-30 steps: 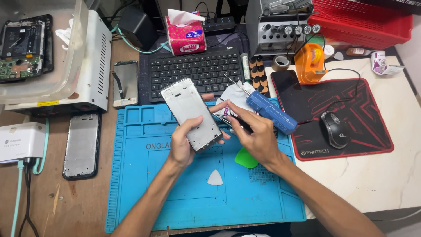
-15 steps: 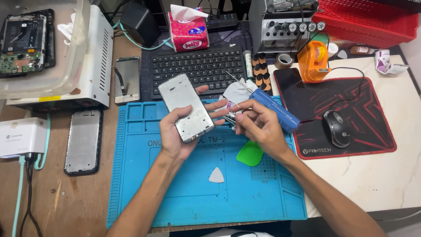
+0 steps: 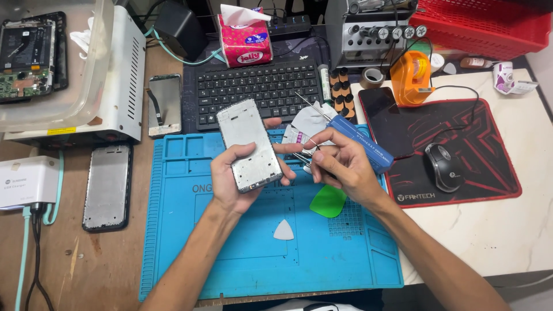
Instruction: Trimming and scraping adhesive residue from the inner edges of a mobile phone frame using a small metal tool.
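Observation:
My left hand [image 3: 233,181] holds a silver phone frame [image 3: 249,144] upright above the blue work mat [image 3: 190,242], fingers wrapped around its edges. My right hand [image 3: 340,167] is beside it on the right, pinching thin metal tweezers [image 3: 302,156] whose tips point toward the frame's right edge. A blue-handled screwdriver [image 3: 360,141] rests across the top of my right hand, its shaft pointing up-left toward the keyboard [image 3: 256,89]. A crumpled white wipe [image 3: 308,122] lies behind my fingers.
On the mat lie a green pry tool [image 3: 328,201] and a white triangular pick [image 3: 283,230]. A black phone shell [image 3: 108,187] and a small screen part [image 3: 164,103] lie at left. A mouse [image 3: 442,167] on its red-black pad, an orange tape dispenser [image 3: 410,78] and a tissue pack [image 3: 246,43] stand behind.
Both hands have stayed over the mat; the phone frame has tilted slightly and my right hand with the tweezers has shifted a little closer to its right edge.

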